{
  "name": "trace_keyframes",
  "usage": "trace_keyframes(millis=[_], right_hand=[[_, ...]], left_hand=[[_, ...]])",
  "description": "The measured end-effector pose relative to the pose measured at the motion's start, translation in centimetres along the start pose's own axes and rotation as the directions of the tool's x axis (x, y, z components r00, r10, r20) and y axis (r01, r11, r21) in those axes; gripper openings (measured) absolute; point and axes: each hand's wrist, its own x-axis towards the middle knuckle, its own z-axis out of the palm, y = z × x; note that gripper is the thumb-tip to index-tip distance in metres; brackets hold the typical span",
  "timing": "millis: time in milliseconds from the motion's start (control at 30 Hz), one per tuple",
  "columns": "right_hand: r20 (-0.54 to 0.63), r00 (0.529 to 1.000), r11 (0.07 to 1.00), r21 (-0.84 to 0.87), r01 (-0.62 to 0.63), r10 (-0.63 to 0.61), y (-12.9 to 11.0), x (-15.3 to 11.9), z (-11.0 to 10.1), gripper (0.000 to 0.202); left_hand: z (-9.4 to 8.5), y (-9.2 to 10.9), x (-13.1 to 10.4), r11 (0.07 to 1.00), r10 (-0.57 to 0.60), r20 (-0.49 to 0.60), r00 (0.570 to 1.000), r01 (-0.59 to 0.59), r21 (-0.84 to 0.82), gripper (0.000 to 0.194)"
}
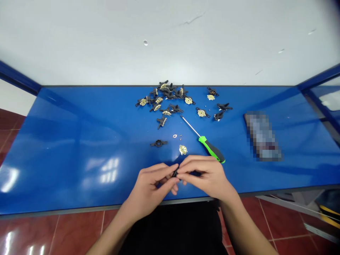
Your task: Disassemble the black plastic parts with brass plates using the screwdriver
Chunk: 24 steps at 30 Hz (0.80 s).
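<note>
Near the front edge of the blue table, my left hand (pixel 154 187) and my right hand (pixel 203 173) meet, fingertips pinched on one small black part (pixel 175 173). Most of that part is hidden by the fingers. Just beyond them lie a brass-coloured plate (pixel 183 149), a small ring (pixel 174 136) with tiny pieces beside it, and a flat black housing (pixel 158 143). A screwdriver (pixel 212 149) with a green and black handle rests beyond my right hand, its tip pointing away to the left.
Several black parts with brass plates (pixel 170 95) are heaped at the back middle of the table (pixel 79 141). A few more (pixel 202 112) lie right of the heap. A blurred-out flat object (pixel 262 136) is at the right. A white wall (pixel 106 42) rises behind.
</note>
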Motion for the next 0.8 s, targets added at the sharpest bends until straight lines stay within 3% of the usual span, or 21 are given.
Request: trace_keyframes(millis=[133,233,333,467,533,633,800], right_hand=[[-0.010,0.984,0.963,0.206,-0.174,0.179,0.1,-0.9,0.5,0.018],[-0.028,0.968,0.927,0.296,-0.231,0.250,0.2,-1.4,1.2,0.025],[-0.088,0.961,0.933,0.279,-0.227,0.260,0.5,-1.7,1.8,0.030],[-0.134,0.953,0.944,0.233,-0.235,0.271,0.8,-1.8,1.9,0.038],[-0.121,0.953,0.944,0.217,-0.247,0.277,0.7,-1.8,1.8,0.032],[-0.101,0.957,0.945,0.215,-0.246,0.272,0.6,-1.8,1.8,0.015],[-0.170,0.955,0.957,0.200,-0.209,0.244,0.9,-1.8,2.0,0.016]], left_hand=[[-0.1,0.1,-0.2,0.987,0.095,0.116,0.989,-0.108,0.119,0.047],[-0.2,-0.3,-0.3,0.969,0.152,0.130,0.980,-0.174,0.177,0.049],[-0.2,-0.8,-0.6,0.941,0.190,0.134,0.973,-0.220,0.258,0.051],[0.1,-1.3,-1.2,0.954,0.083,0.080,0.993,-0.102,0.280,0.051],[0.4,-1.5,-1.4,0.966,0.035,0.039,0.999,-0.043,0.255,0.050],[0.6,-1.7,-1.5,0.963,0.033,0.003,0.999,-0.033,0.268,0.047],[0.8,-1.7,-1.1,0.943,0.063,-0.045,0.997,-0.045,0.329,0.039]])
